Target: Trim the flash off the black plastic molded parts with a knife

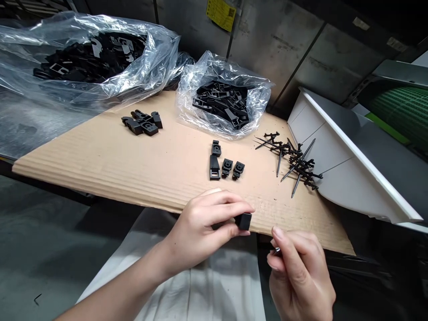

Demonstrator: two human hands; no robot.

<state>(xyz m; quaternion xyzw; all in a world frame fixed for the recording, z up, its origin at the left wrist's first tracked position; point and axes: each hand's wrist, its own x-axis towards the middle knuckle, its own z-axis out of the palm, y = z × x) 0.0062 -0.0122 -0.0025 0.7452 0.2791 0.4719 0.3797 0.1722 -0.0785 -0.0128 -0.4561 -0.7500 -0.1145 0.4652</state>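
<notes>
Cardboard covers the worktop before me, with grey metal panels rising behind it and a yellow label stuck up there. My left hand is at the sheet's near edge, thumb and fingers pinched narrow on a small black block. Just to its right, apart from it, my right hand is curled, thumb and forefinger closed on a small shiny piece; most of that is hidden, so I cannot tell what it is. Just beyond my left hand lie four loose black parts, and farther off to its left sits a small cluster of black pieces. Past the four parts stands a clear bag full of black parts, with a bigger clear bag of them to its left. Beyond my right hand, thin dark branching pieces lie in a tangle against a white tray. Pale cloth hangs below my left hand.
</notes>
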